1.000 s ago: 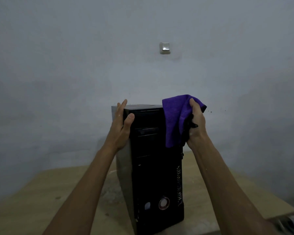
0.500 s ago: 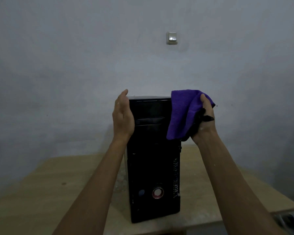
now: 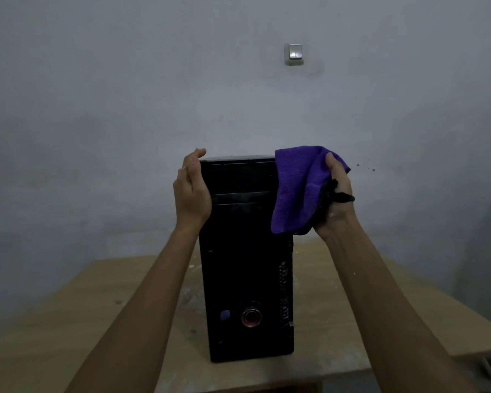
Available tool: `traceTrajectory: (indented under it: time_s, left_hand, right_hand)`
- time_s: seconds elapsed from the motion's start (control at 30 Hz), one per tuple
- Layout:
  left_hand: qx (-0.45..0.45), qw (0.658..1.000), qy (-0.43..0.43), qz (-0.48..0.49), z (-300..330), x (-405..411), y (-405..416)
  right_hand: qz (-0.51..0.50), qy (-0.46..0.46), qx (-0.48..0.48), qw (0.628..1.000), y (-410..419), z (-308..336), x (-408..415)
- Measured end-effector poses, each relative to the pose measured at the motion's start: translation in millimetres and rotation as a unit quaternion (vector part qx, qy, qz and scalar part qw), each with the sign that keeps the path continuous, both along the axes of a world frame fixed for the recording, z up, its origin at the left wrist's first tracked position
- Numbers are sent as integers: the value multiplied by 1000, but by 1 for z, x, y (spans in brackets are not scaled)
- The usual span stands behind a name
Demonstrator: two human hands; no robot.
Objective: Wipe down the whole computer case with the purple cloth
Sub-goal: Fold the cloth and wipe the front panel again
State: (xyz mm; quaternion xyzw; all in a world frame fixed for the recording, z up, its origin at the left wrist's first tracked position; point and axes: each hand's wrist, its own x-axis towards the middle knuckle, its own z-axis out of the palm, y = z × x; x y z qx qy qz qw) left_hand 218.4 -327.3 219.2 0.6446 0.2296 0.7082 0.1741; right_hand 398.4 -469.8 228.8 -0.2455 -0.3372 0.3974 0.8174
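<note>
Case upright on the table, hands at both top corners.

Left hand (image 3: 192, 191) lies flat, fingers straight, against the case's (image 3: 245, 265) upper left edge; its side panels are out of sight. Right hand (image 3: 336, 199) grips the cloth (image 3: 298, 188) draped over the top right corner, fingers buried in it. Table (image 3: 68, 307) runs off-frame.

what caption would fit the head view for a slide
Left hand steadies an upright black computer case on a wooden table while the right hand holds a purple cloth against its top right corner.

Wooden table (image 3: 97, 302) bears the upright computer case (image 3: 247, 279).
</note>
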Motion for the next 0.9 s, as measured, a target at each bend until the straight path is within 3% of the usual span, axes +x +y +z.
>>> traceTrajectory:
  time_s: [0.17, 0.23, 0.3, 0.37, 0.43, 0.5, 0.57, 0.63, 0.77, 0.83, 0.9]
  left_hand:
    - [37, 994, -28, 95, -2, 3, 5]
    - [76, 979, -46, 183, -6, 5, -11]
    - [134, 969, -44, 202, -15, 10, -41]
    - [193, 977, 12, 84, -24, 17, -78]
    - [213, 966, 144, -33, -31, 25, -111]
    - [229, 938, 257, -34, -35, 34, -130]
    - [235, 935, 265, 4, -36, 40, -136]
    - [207, 952, 225, -2, -34, 41, -139]
    - [33, 973, 121, -195, -23, 35, -145]
    - [-45, 966, 66, -247, -17, 30, -145]
    - [-100, 957, 22, -271, -13, 25, -144]
  right_hand:
    - [-11, -3, -21, 1000, -17, 0, 4]
    - [-19, -12, -26, 999, -25, 1, 1]
    - [-24, -19, -31, 999, -30, 4, -2]
    - [-34, -30, -44, 998, -34, 6, -9]
    - [-34, -36, -56, 997, -36, 7, -16]
    - [-10, -43, -65, 997, -39, 9, -24]
    - [0, -70, -80, 994, -44, 9, -27]
    - [7, -132, -81, 988, -49, 9, -26]
    - [48, -256, -117, 958, -60, 9, -22]
    - [22, -368, -163, 915, -62, 6, -17]
    - [-68, -492, -225, 838, -68, 3, -17]
